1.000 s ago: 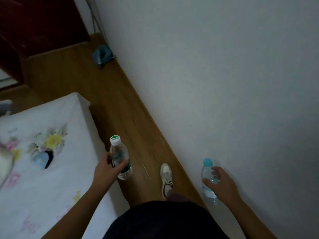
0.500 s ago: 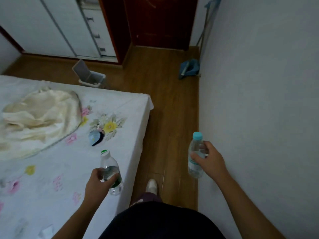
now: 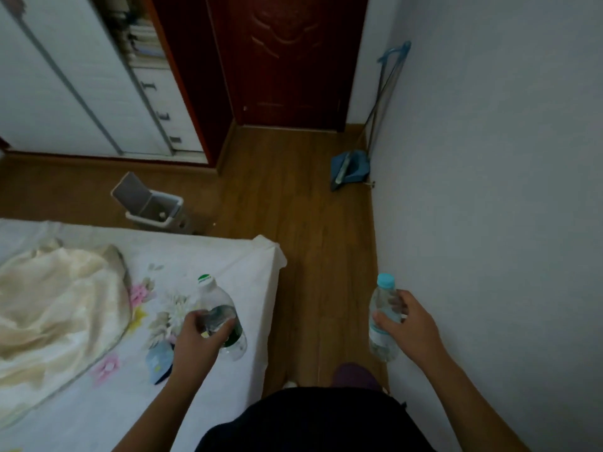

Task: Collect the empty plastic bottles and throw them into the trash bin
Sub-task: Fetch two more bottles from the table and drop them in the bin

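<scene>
Bedroom, mid-cleanup: I've got both bottles in hand and the bin ahead. My left hand (image 3: 199,337) is wrapped round the green-capped bottle (image 3: 222,316), held upright over the bed (image 3: 228,256) w/ its floral sheet. My right hand (image 3: 409,321) grips the blue-capped bottle (image 3: 382,318) at mid-body, cap up, over the wood floor (image 3: 310,223) in the aisle btwn bed and wall (image 3: 489,190). Both look clear and empty, tho dim light makes that hard to confirm. The trash bin (image 3: 169,220) stands on the floor just past the foot of the bed, lid tipped open, something small and pale inside. A dustpan (image 3: 350,169) leans by the wall near the dark door (image 3: 287,60).

Status, as I judge it: collecting looks done for these two; no other bottles in view. Left to do: walk fwd round the bed corner, reach the bin, drop both in. Nothing dumped yet.
</scene>
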{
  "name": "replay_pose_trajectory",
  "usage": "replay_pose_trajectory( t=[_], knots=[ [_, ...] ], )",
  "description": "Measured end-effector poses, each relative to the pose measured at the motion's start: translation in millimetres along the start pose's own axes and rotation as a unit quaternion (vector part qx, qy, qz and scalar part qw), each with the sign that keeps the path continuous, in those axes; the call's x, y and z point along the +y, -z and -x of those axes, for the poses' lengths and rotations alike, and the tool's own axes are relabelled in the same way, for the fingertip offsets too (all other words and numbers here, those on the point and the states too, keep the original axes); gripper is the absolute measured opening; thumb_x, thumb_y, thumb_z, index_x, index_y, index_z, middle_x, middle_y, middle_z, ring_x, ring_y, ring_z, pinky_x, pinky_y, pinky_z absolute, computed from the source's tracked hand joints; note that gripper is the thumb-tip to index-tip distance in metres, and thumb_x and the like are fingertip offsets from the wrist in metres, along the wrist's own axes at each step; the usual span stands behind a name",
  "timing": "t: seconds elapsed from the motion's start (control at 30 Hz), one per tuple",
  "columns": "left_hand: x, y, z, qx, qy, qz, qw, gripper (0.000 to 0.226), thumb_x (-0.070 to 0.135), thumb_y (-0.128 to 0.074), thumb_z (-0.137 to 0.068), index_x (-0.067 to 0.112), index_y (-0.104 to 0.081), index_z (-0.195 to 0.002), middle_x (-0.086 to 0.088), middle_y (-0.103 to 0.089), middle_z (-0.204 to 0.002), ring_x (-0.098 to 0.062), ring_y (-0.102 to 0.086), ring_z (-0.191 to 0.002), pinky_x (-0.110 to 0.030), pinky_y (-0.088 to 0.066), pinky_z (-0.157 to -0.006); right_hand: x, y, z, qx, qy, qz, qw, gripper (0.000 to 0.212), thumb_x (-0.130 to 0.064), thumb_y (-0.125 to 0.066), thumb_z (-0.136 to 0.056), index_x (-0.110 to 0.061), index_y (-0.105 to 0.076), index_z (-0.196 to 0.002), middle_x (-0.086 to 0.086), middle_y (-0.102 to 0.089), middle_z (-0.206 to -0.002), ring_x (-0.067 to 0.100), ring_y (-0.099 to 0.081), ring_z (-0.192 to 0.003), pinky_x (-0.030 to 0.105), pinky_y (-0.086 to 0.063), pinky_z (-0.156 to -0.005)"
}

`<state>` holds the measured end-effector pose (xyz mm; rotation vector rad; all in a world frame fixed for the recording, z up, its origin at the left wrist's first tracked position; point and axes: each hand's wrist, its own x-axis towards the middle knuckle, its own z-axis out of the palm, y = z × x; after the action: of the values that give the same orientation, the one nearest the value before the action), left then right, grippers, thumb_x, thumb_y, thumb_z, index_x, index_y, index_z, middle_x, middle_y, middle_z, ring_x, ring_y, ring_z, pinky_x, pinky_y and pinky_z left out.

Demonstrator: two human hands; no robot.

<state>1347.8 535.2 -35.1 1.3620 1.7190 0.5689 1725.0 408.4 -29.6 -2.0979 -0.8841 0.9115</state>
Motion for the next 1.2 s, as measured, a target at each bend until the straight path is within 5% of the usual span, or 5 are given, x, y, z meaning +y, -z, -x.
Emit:
replay_pose_trajectory(
  t=[0.17, 0.33, 0.53, 0.8, 1.2],
  knots=[
    [85, -28, -91, -0.020, -0.056, -0.016, 0.998, 0.057, 0.042, -0.081, -0.080, 0.017, -0.055, -0.125, 0.002, -0.063, -0.113, -0.018, -0.061, -0.102, -0.036, -0.049, -0.087, -10, 15, -57, 0.035, -0.037, -0.012, 0.999, 0.048, -0.038, -0.082, -0.078, -0.035, -0.053, -0.116, -0.022, -0.062, -0.099, -0.003, -0.061, -0.090, 0.021, -0.048, -0.074],
    [134, -63, -180, -0.028, -0.068, -0.025, 0.997, 0.059, 0.042, -0.082, -0.079, 0.020, -0.055, -0.126, 0.004, -0.064, -0.115, -0.017, -0.061, -0.103, -0.035, -0.049, -0.088, -28, 24, -154, 0.027, -0.057, -0.008, 0.998, 0.051, -0.038, -0.082, -0.079, -0.029, -0.055, -0.121, -0.020, -0.062, -0.103, 0.006, -0.063, -0.094, 0.028, -0.052, -0.082],
    [165, -74, -248, 0.036, -0.004, -0.009, 0.999, 0.062, 0.042, -0.081, -0.080, 0.017, -0.054, -0.129, -0.004, -0.066, -0.123, -0.020, -0.062, -0.104, -0.042, -0.052, -0.093, -99, 21, -290, -0.036, -0.022, -0.005, 0.999, 0.057, -0.045, -0.080, -0.077, -0.029, -0.054, -0.126, -0.010, -0.066, -0.114, 0.018, -0.065, -0.106, 0.038, -0.056, -0.090],
    [178, -65, -305, 0.088, 0.089, -0.012, 0.992, 0.051, 0.041, -0.080, -0.082, 0.016, -0.057, -0.121, -0.007, -0.068, -0.115, -0.024, -0.064, -0.100, -0.040, -0.051, -0.086, -221, -3, -418, -0.133, 0.066, 0.022, 0.989, 0.060, -0.051, -0.078, -0.076, -0.033, -0.054, -0.128, -0.013, -0.067, -0.116, 0.010, -0.065, -0.106, 0.041, -0.057, -0.091],
    [271, -80, -505, 0.046, 0.099, 0.072, 0.991, 0.053, 0.038, -0.083, -0.079, 0.021, -0.055, -0.122, 0.002, -0.066, -0.109, -0.022, -0.066, -0.102, -0.043, -0.055, -0.089, -286, -21, -593, -0.104, 0.002, 0.082, 0.991, 0.074, -0.045, -0.081, -0.077, -0.024, -0.050, -0.140, -0.002, -0.065, -0.128, 0.022, -0.063, -0.116, 0.048, -0.054, -0.098]
  ],
)
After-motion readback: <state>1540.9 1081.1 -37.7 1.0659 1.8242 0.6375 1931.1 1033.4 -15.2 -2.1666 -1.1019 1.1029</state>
